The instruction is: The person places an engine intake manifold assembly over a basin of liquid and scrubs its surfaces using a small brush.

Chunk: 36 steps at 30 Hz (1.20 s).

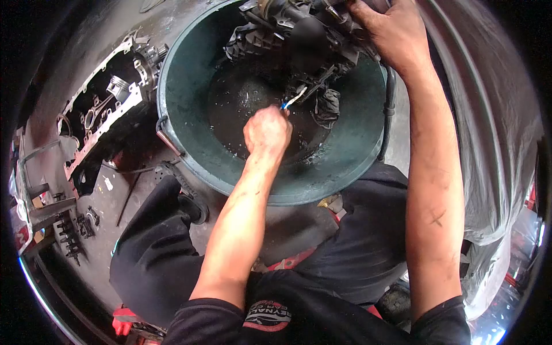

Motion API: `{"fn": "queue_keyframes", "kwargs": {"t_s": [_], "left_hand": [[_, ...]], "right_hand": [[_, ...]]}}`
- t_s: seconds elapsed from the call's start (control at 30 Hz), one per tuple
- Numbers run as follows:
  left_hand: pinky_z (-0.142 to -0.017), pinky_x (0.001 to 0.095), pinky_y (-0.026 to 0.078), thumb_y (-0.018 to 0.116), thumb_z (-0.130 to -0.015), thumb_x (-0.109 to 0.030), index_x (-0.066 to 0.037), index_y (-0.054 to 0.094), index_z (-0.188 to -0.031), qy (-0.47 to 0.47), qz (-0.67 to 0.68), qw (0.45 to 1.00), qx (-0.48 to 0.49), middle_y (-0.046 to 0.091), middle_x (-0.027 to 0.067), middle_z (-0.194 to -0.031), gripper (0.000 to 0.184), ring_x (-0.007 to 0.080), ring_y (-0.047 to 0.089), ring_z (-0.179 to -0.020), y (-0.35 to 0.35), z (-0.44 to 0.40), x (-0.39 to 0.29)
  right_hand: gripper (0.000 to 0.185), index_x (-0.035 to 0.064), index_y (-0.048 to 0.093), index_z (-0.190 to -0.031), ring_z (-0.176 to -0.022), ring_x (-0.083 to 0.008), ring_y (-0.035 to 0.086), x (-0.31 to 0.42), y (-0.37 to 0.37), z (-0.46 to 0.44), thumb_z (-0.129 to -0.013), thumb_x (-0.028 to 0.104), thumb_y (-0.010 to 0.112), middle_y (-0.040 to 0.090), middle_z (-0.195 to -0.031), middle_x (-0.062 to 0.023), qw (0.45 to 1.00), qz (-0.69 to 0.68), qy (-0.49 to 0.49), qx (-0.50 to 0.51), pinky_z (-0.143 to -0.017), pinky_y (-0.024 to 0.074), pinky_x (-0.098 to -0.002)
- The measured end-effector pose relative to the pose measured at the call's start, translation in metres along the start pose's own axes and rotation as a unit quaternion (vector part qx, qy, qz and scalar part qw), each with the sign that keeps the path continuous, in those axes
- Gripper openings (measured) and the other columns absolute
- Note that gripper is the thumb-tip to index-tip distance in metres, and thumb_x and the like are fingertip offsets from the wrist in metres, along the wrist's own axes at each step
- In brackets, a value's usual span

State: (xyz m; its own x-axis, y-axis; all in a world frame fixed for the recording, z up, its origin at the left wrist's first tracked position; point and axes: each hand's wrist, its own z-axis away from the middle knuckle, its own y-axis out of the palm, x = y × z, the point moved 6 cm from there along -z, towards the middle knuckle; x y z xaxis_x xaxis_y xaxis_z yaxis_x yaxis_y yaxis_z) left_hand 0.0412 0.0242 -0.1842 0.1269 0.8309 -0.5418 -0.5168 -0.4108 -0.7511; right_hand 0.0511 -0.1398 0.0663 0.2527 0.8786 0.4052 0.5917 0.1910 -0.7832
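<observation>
My left hand [267, 130] is closed in a fist around a thin white-and-blue brush [295, 98] that looks like a toothbrush. The brush's far end reaches the lower side of a greasy, dark engine part [276, 29]. My right hand [397, 31] grips that part at its upper right side, with the fingers curled over it. The part is tilted over the far side of a large green tub [195, 167]. Dark liquid [241, 109] lies in the bottom of the tub. A crumpled black piece [327, 107] hangs below the engine part.
An engine block [106, 103] with a piston [118, 88] stands on the floor left of the tub. Several dark metal parts [69, 238] lie farther left. A grey cover [489, 115] drapes along the right. My legs straddle the tub's near side.
</observation>
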Motion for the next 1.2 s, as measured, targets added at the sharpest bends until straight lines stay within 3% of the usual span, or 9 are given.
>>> {"fn": "queue_keyframes", "kwargs": {"t_s": [0.27,0.33,0.43,0.7,0.83,1.0,1.1,1.2], "left_hand": [[-0.077,0.0453,0.057,0.050,-0.096,-0.029,-0.006,0.069,-0.098,0.066,0.012,0.997,-0.043,0.071,0.0199,-0.093,0.030,0.0365,0.070,-0.089,0.040,-0.042,-0.028],[-0.080,0.0495,0.054,0.051,-0.096,-0.032,-0.004,0.069,-0.097,0.026,0.042,0.998,-0.028,0.070,0.0215,-0.094,0.033,0.0405,0.068,-0.091,0.040,-0.025,-0.013],[-0.080,0.0513,0.053,0.053,-0.096,-0.032,-0.006,0.066,-0.098,-0.035,0.101,0.993,-0.053,0.070,0.0207,-0.093,0.030,0.0413,0.067,-0.090,0.042,0.002,-0.005],[-0.075,0.0488,0.054,0.055,-0.094,-0.029,-0.008,0.067,-0.093,0.053,0.029,0.990,-0.126,0.070,0.0169,-0.092,0.024,0.0375,0.068,-0.084,0.005,0.004,-0.009],[-0.077,0.0487,0.053,0.055,-0.095,-0.032,-0.008,0.068,-0.097,0.012,0.032,0.995,-0.091,0.070,0.0168,-0.095,0.027,0.0375,0.068,-0.088,0.012,-0.002,0.001],[-0.081,0.0478,0.053,0.054,-0.095,-0.034,-0.009,0.068,-0.102,-0.002,0.009,1.000,-0.004,0.070,0.0183,-0.096,0.030,0.0381,0.068,-0.092,0.011,-0.001,-0.002],[-0.078,0.0463,0.055,0.055,-0.095,-0.031,-0.006,0.068,-0.101,0.031,0.000,0.997,-0.065,0.071,0.0177,-0.097,0.028,0.0353,0.070,-0.089,-0.005,0.015,-0.001],[-0.080,0.0463,0.055,0.057,-0.094,-0.031,-0.007,0.069,-0.101,-0.016,0.008,0.999,-0.029,0.070,0.0183,-0.099,0.029,0.0352,0.069,-0.092,0.008,-0.001,0.007]], "right_hand": [[0.052,0.0033,0.054,-0.124,-0.118,-0.0340,0.054,0.013,-0.001,0.004,-0.079,0.021,0.073,0.057,-0.124,-0.0202,0.999,-0.007,0.001,0.031,-0.103,0.0408,-0.0388],[0.052,0.0032,0.053,-0.124,-0.118,-0.0330,0.055,0.024,-0.003,0.017,-0.079,0.021,0.073,0.058,-0.123,-0.0199,0.999,0.006,-0.034,-0.015,-0.103,0.0407,-0.0382],[0.051,0.0029,0.053,-0.124,-0.118,-0.0298,0.055,0.015,-0.001,0.006,-0.081,0.020,0.072,0.058,-0.124,-0.0190,0.999,-0.051,-0.007,0.006,-0.103,0.0406,-0.0367],[0.046,0.0045,0.053,-0.122,-0.115,-0.0285,0.055,0.015,0.005,0.004,-0.080,0.012,0.070,0.058,-0.119,-0.0166,0.999,-0.025,-0.034,0.011,-0.102,0.0414,-0.0362],[0.044,0.0046,0.054,-0.121,-0.115,-0.0287,0.055,0.029,0.003,0.015,-0.080,0.013,0.069,0.057,-0.119,-0.0167,0.996,-0.024,-0.090,0.005,-0.101,0.0417,-0.0364],[0.043,0.0044,0.054,-0.120,-0.116,-0.0292,0.054,0.029,0.002,0.010,-0.080,0.013,0.068,0.057,-0.121,-0.0173,0.997,-0.061,-0.001,0.047,-0.101,0.0418,-0.0371],[0.043,0.0042,0.055,-0.119,-0.116,-0.0305,0.054,0.028,0.001,0.010,-0.080,0.013,0.068,0.057,-0.120,-0.0177,0.998,-0.052,-0.005,0.024,-0.102,0.0415,-0.0375],[0.044,0.0043,0.055,-0.120,-0.116,-0.0317,0.054,0.024,0.001,0.009,-0.080,0.015,0.069,0.057,-0.121,-0.0181,0.998,-0.041,-0.038,0.021,-0.102,0.0411,-0.0378]]}}
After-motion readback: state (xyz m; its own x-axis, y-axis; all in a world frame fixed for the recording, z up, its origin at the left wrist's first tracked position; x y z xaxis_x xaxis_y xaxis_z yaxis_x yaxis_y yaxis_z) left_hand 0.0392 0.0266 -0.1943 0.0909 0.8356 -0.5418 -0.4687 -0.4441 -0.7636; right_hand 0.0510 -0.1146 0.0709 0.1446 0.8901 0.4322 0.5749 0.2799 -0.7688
